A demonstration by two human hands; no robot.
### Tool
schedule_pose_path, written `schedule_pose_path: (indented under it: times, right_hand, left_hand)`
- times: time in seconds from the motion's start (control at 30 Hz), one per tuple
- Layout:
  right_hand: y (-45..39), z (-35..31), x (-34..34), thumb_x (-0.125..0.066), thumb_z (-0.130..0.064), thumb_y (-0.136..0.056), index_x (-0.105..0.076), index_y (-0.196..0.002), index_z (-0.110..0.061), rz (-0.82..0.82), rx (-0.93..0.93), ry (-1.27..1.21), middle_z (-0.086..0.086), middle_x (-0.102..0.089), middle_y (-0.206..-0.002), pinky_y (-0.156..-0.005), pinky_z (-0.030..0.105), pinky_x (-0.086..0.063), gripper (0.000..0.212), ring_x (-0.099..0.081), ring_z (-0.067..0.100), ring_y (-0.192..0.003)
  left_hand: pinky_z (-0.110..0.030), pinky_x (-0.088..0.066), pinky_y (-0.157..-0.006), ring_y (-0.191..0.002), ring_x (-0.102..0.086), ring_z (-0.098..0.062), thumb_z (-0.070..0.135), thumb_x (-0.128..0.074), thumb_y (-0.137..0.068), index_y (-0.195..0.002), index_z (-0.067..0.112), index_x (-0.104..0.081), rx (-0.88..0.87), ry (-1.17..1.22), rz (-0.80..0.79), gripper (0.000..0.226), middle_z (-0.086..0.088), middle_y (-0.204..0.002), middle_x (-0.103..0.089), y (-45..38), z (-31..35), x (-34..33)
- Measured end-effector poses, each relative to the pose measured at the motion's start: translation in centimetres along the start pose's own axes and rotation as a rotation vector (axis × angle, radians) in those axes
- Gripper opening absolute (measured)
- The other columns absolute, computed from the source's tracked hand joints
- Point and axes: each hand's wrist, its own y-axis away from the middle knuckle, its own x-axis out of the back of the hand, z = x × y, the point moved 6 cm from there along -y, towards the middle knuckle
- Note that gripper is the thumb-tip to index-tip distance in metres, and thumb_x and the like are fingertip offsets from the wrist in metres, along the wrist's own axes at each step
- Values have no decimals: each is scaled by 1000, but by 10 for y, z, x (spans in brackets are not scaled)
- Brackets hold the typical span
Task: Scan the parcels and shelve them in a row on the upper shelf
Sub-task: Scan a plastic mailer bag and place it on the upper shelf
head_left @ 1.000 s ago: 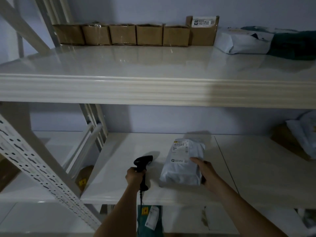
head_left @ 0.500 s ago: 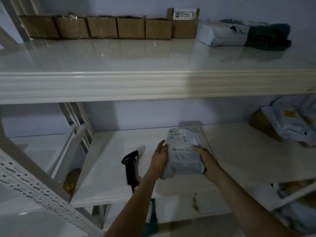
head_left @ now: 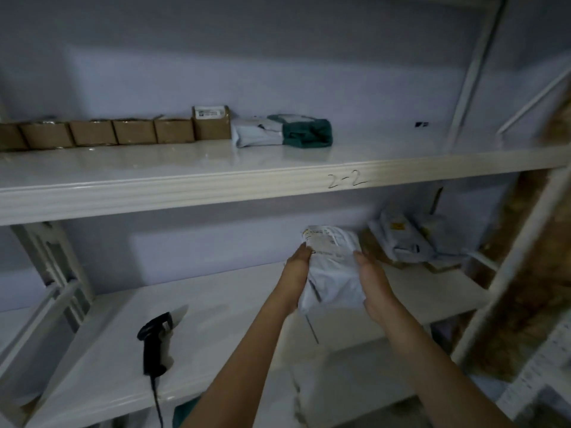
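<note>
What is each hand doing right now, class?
Left hand: closed on the white parcel, gripping its left side.
Right hand: closed on the same parcel, gripping its right side.

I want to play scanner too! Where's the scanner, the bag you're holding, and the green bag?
scanner (head_left: 153, 341): head view, on its black handle.
white bag (head_left: 335, 274): head view, on its middle.
green bag (head_left: 309, 133): head view, on its front.

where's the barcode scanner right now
In the head view the barcode scanner lies on the lower shelf at lower left, untouched, left of the left hand, which with the right hand holds the white parcel.
</note>
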Motion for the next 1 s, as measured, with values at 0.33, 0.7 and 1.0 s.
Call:
schedule_pose_path:
  times: [0.33,0.7,1.0]
  right_hand:
    - [40,-180,200,-49,-37,-102,-51,-139,-14,45,148,95,10,-53,-136,-102,41,-44,44,-53,32,-123]
    - [-13,-274,207,-48,-38,-98,-46,-146,-22,-86,317,-80,4,-58,-135,-101,42,-50,50,-60,28,-117]
    - [-117,-299,146,-74,-58,-64,-50,-138,-24,-321,327,-4,2,-66,-128,-101,45,-52,85,-66,23,-113]
  left_hand:
    - [-30,-44,-88,-99,-58,-23,33,-39,-102,-124,6,-58,-110,-150,-56,39,-12,-121,-62,80,78,-230]
    - [-49,-47,-102,-109,-63,-35,40,-50,-71,-124,14,-62,-362,-152,27,60,-14,-121,-66,48,178,-283]
    - [-29,-47,-59,-82,-64,-29,29,-45,-90,-130,7,-48,-495,-245,102,46,-16,-102,-64,-53,247,-246]
